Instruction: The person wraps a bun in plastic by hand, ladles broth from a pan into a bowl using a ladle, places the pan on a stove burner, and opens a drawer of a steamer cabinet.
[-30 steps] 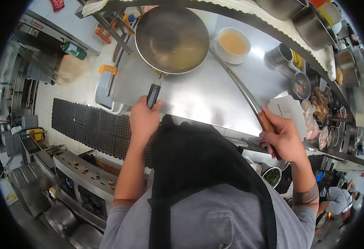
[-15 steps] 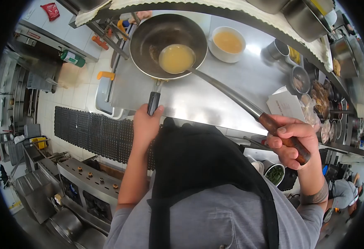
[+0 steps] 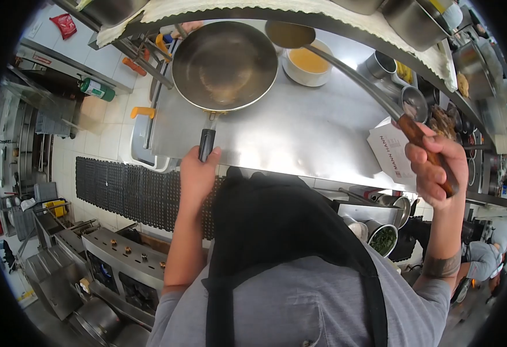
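My left hand (image 3: 198, 173) is wrapped round the black handle of a wok (image 3: 198, 63), which it holds over the steel counter. Only a thin wet film shows on the wok's inside. In my right hand (image 3: 438, 168) is the wooden handle of a long ladle (image 3: 363, 87). The ladle's bowl, dark from this side, hangs at the far edge of a white bowl (image 3: 291, 74) and overlaps it in view. Yellow-orange broth (image 3: 310, 61) fills much of that bowl. What the ladle now contains is hard to make out.
The steel counter (image 3: 299, 127) carries a printed white box (image 3: 389, 153), metal containers (image 3: 378, 65) and a strainer (image 3: 413, 104) on the right. A shelf (image 3: 253, 13) runs along the far side. Greens sit in a pot (image 3: 383, 238) below. A stove (image 3: 120, 254) stands behind left; another person (image 3: 485, 260) is at right.
The ladle has lifted out of the wok and moved right and away to the white bowl. My right hand shifted right and forward. The wok tilted slightly; my left hand keeps its grip.
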`<move>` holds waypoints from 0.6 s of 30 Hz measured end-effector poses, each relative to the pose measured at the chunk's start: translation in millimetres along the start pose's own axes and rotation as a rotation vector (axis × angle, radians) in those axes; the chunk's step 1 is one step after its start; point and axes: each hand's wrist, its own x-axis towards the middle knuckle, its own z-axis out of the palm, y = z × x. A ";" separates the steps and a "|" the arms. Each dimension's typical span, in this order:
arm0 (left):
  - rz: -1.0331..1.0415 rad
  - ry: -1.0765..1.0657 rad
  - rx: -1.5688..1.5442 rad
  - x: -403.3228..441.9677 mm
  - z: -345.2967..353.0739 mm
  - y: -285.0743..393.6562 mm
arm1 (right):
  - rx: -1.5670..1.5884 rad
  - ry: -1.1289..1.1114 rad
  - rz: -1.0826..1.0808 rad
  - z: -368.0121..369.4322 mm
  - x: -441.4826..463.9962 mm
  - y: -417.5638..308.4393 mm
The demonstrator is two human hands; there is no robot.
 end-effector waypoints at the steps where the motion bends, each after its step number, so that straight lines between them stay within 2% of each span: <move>1: 0.001 -0.002 0.001 0.5 -0.2 -1.5 | -0.042 0.018 -0.020 0.0 4.7 -2.0; 10: -0.005 0.014 0.020 -0.4 -3.4 -8.4 | -0.481 0.273 -0.138 -48.1 52.5 -12.0; 12: -0.008 0.015 0.012 -1.7 -4.3 -8.0 | -0.649 0.415 -0.233 -57.8 59.2 -5.4; 18: -0.007 0.028 0.027 -2.9 -4.6 -6.1 | -0.910 0.492 -0.308 -88.5 67.7 21.9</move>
